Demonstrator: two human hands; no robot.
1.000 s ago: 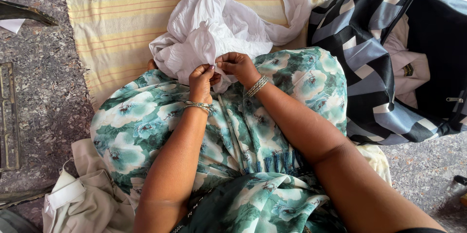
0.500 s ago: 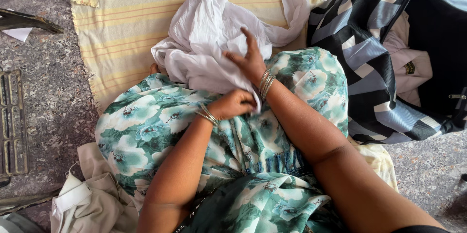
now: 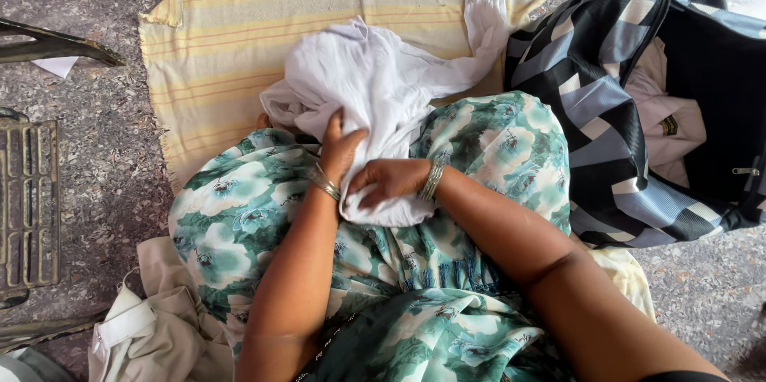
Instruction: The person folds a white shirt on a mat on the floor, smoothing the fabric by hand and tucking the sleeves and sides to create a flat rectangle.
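Head view: white cloth point(image 3: 375, 79) bunched, tail trailing up-right.

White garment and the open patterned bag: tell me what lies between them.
In the head view, between the white garment and the patterned bag lies the person's knee under green floral fabric, with a strip of the yellow striped mat farther up.

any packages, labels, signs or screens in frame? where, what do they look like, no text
No packages, signs or screens.
Small badge-like label: on the pale pink garment inside the open bag at right; small, dark with yellowish marks, details too small to tell.
White paper scrap: on the floor at far left, plain, partly under a dark metal piece.
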